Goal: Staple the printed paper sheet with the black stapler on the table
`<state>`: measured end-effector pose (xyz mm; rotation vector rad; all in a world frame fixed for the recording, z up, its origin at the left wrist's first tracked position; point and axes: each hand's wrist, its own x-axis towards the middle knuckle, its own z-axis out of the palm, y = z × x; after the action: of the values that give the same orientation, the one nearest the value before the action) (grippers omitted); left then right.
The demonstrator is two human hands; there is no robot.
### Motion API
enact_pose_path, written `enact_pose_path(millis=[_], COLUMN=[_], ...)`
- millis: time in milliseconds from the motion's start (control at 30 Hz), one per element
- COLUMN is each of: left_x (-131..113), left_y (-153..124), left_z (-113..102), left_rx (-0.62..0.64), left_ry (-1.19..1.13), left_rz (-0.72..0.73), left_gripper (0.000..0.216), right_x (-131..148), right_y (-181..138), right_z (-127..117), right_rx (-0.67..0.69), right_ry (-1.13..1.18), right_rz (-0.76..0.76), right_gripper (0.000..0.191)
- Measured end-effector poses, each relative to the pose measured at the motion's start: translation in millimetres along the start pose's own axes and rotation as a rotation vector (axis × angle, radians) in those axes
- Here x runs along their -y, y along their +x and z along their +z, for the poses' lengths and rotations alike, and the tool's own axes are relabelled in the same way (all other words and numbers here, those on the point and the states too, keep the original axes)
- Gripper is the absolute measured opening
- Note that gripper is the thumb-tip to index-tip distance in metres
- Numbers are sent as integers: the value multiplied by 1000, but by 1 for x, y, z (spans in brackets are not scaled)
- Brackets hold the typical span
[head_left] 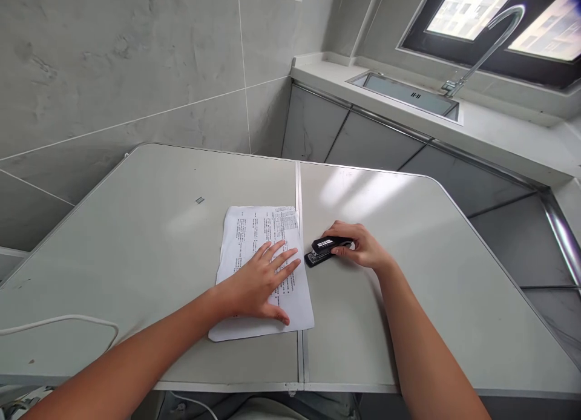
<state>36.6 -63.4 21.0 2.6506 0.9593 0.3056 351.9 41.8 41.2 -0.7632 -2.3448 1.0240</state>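
Observation:
Printed white paper sheets [258, 229] lie on the table, partly across the seam between its two halves. My left hand [263, 278] rests flat on them, fingers spread. Just right of the paper, a black stapler [320, 250] sits low at the table surface, its front end pointing left toward the paper's edge. My right hand [358, 244] grips the stapler's rear, thumb on the near side and fingers over the far side. Whether several sheets are stacked is hard to tell. Small grey strips, perhaps staples [200, 200], lie beyond the paper to the left.
The folding table [408, 323] has a metal seam down its middle. A white cable [68, 317] curves over its left side. Behind stand a tiled wall [122, 57] and a counter with a sink [403, 93] and a tall faucet [494, 42] under a window.

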Motion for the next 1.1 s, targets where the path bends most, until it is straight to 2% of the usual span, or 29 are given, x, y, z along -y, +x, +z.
enact_pose_path(millis=[133, 367, 467, 567, 667, 833, 967, 1033, 1100], left_x=[3, 12, 9, 6, 6, 9, 13, 16, 19], left_y=[-1, -3, -3, -2, -2, -2, -3, -4, -5], left_z=[2, -2, -4, -5, -3, 1, 0, 1, 1], left_rx=[4, -89, -82, -84, -132, -212, -268, -260, -200], left_ry=[-4, -53, -63, -121, -132, -62, -112, -76, -43], left_rz=[-55, -52, -6, 30, -17, -181, -284, -293, -271], left_gripper=[100, 82, 78, 68, 58, 71, 60, 60, 67], right_x=[-1, 6, 7, 10, 14, 17, 20, 22, 25], right_y=[0, 6, 9, 11, 14, 17, 18, 19, 20], right_z=[2, 10, 17, 24, 31, 39, 39, 39, 40], right_rx=[-57, 33, -9, -68, -81, -67, -67, -63, -54], right_ry=[4, -47, -62, -100, -128, -163, -187, -205, -228], right_rz=[6, -50, -42, 27, 37, -21, -21, -20, -5], right_gripper=[27, 25, 23, 22, 32, 47, 48, 48, 49])
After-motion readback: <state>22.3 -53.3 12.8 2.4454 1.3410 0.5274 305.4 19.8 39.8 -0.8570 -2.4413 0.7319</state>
